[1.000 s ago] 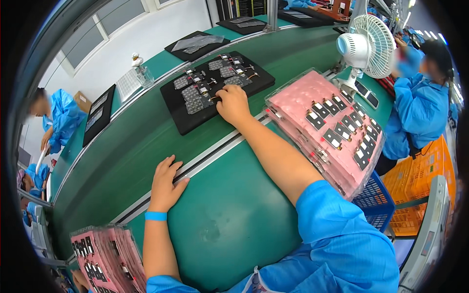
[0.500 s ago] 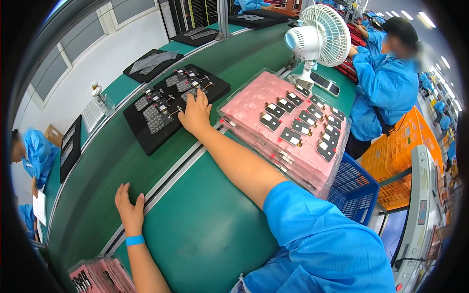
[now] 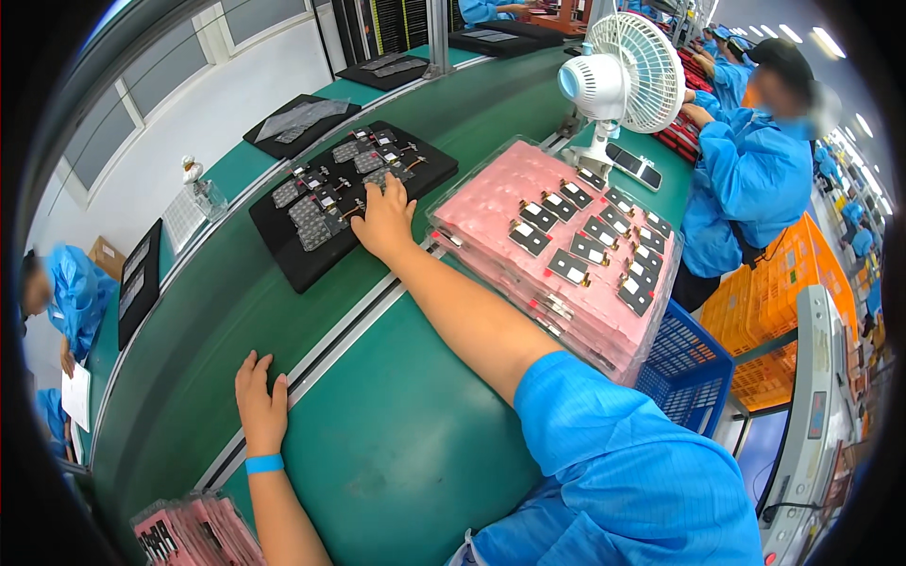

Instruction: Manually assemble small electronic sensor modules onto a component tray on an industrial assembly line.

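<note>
My right hand (image 3: 387, 224) reaches over the near right edge of a black foam pad (image 3: 288, 264). Its fingers are stretched out and apart, with the fingertips at a small flat module with a ribbon tail (image 3: 385, 176); whether they touch it I cannot tell. Several more grey, bubble-textured modules (image 3: 314, 226) lie in rows on the pad. My left hand (image 3: 261, 404), wearing a blue wristband (image 3: 264, 463), hovers or rests by the metal rail (image 3: 326, 358), fingers apart and holding nothing.
Stacked pink trays (image 3: 491, 189) with black modules stand at right, before a white fan (image 3: 599, 85) and a phone (image 3: 634, 166). A blue crate (image 3: 687, 363) sits beside them; more pink trays (image 3: 193, 533) lie lower left. A co-worker in blue (image 3: 755, 170) stands at right.
The black pad and its modules have slid slightly right and away along the green belt. My right hand has shifted a little right with it; the view has also shifted slightly.
</note>
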Motion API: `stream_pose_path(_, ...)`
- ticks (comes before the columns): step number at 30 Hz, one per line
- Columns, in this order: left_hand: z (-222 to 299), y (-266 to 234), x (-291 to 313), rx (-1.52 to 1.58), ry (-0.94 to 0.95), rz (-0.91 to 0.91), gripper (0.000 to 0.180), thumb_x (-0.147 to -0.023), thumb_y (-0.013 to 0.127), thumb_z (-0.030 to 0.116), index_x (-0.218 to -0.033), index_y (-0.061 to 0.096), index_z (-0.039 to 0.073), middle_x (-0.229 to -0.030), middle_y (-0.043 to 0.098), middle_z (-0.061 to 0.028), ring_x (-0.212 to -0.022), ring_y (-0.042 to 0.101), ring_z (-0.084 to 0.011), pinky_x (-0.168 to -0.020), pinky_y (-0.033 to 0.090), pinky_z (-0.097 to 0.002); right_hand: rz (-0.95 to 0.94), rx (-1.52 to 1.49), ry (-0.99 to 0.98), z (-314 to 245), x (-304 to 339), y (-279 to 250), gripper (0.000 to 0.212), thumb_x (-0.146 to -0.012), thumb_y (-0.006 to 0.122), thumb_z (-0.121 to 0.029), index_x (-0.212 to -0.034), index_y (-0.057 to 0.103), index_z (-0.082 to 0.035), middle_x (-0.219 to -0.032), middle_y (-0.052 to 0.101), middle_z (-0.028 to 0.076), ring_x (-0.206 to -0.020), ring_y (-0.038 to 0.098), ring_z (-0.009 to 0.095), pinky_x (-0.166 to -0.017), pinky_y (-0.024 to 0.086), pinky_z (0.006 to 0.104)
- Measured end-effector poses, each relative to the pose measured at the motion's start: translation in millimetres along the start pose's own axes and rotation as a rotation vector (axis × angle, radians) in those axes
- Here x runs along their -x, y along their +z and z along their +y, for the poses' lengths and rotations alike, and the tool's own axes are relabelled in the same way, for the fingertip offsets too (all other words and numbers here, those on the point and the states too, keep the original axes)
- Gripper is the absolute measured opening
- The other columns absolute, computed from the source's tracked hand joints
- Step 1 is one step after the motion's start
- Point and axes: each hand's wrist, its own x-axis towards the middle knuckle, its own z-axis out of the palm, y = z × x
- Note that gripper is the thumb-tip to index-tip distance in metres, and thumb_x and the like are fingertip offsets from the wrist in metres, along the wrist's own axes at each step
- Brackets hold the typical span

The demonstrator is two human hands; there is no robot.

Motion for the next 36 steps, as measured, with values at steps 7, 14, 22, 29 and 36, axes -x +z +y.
stream_pose_path(7,1.2,0.5,-1.1,-0.008,0.056,-0.003,0.038,-0.088,0.056,0.017,-0.122,0.057,0.001,-0.138,0.047,-0.0192,-0.128,0.042,-0.0375,-0.107,0.033,-0.0446,0.070,0.083,-0.063,-5.3,2.8,-4.3,0.065,-0.073,0.073,-0.020,-0.131,0.047,-0.003,-0.148,0.026,0.026,-0.140,0.020,0.043,-0.107,0.023,0.0656)
stream_pose_path(14,5.3,7.5,-14.4,0.010,0.062,0.039,0.036,-0.087,0.059,0.016,-0.119,0.058,0.000,-0.135,0.050,-0.0185,-0.125,0.044,-0.0362,-0.105,0.037,-0.0432,0.353,0.240,-0.339,-32.4,18.5,-16.7,0.070,-0.069,0.073,-0.022,-0.130,0.046,-0.001,-0.146,0.029,0.025,-0.137,0.027,0.042,-0.105,0.025,0.0633)
stream_pose_path(22,3.7,4.5,-10.9,0.009,0.028,0.038,0.035,-0.088,0.058,0.016,-0.119,0.058,0.000,-0.134,0.050,-0.0186,-0.126,0.044,-0.0357,-0.104,0.037,-0.0434,0.049,0.297,-0.542,-108.0,36.7,-76.8,0.045,-0.075,0.069,-0.026,-0.113,0.062,-0.003,-0.128,0.055,0.018,-0.123,0.049,0.033,-0.098,0.038,0.0548)
stream_pose_path(29,-3.2,3.2,-3.7,-0.001,0.055,0.030,0.036,-0.088,0.058,0.016,-0.120,0.058,0.001,-0.134,0.050,-0.0190,-0.125,0.044,-0.0363,-0.104,0.037,-0.0436,-1.033,0.570,-0.891,-113.7,71.0,-222.4,0.046,-0.080,0.068,-0.037,-0.115,0.064,-0.008,-0.102,0.067,0.016,-0.096,0.064,0.036,-0.081,0.051,0.0483)
stream_pose_path(36,-13.8,-1.8,7.7,-0.042,0.071,0.030,0.035,-0.088,0.057,0.015,-0.121,0.057,0.002,-0.135,0.049,-0.0170,-0.124,0.045,-0.0348,-0.103,0.037,-0.0419,-0.474,0.055,-0.199,88.0,69.9,-415.2,0.031,-0.084,0.067,-0.018,-0.110,0.065,-0.001,-0.105,0.068,0.013,-0.095,0.064,0.021,-0.083,0.050,0.0341)
